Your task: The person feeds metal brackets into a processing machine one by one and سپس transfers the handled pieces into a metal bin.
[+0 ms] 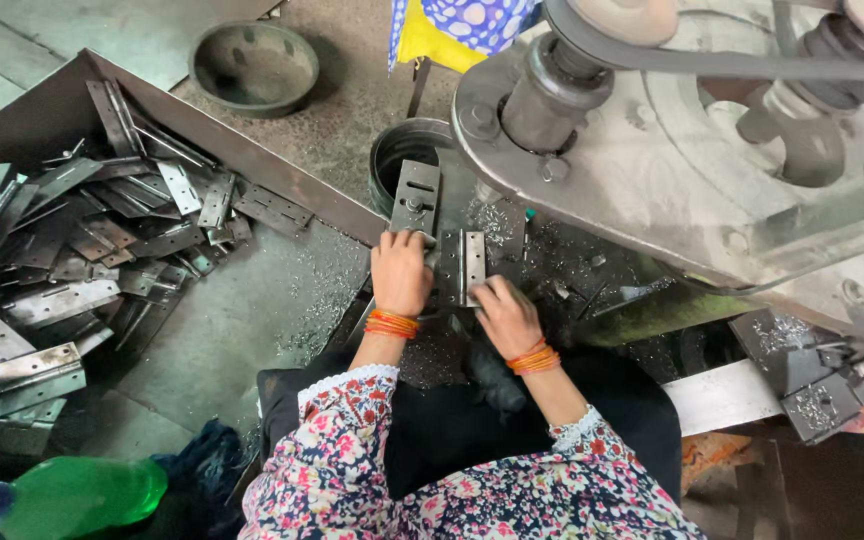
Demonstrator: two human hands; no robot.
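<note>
Your left hand (399, 272) and your right hand (505, 315) both rest on the open metal hinge (460, 266) that lies flat on the dark desk (542, 262) under the big machine (672, 150). The hinge sits between your two hands, just ahead of your right hand and just to the right of your left hand. Your left hand lies spread and flat, pressing on the left leaf and on the plate beside it. Your right hand has its fingers bent down on the near edge of the right leaf. You are not lifting it; both hands only press and pinch it. Both hands touch it, so neither one is nearer. The long side of the hinge runs away from you, toward the machine, and its pin line goes the same way, down the middle. The two leaves open out to your left and right. A second grey plate (416, 197) stands just past your left fingers, next to the round black can (399, 152). The pile of hinges (72, 240) is well apart, off to your left in the metal tray (282, 180).
</note>
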